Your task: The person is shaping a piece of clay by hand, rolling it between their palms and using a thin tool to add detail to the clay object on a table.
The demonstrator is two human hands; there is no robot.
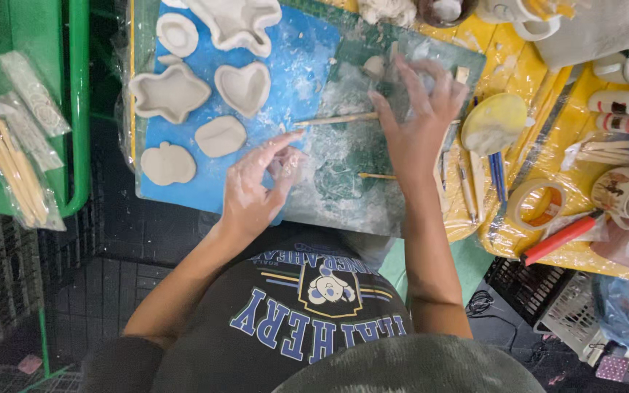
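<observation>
green mat [343, 182] edge near hands, 2.

My left hand [256, 185] sits near me, left of centre, palm turned partly up and coated in pale grey smears. Its thumb and forefinger reach out to the right, their tips drawn close together in a pinch, while the other fingers curl loosely into the palm. The left forearm runs back toward my body, slanting down and to the left, bare to the elbow.

My right hand [416, 116] is farther out and to the right, back facing up, fingers spread and pointing away from me, the tips pressed down. The wrist is straight, and the right forearm comes almost directly back to my side.
</observation>
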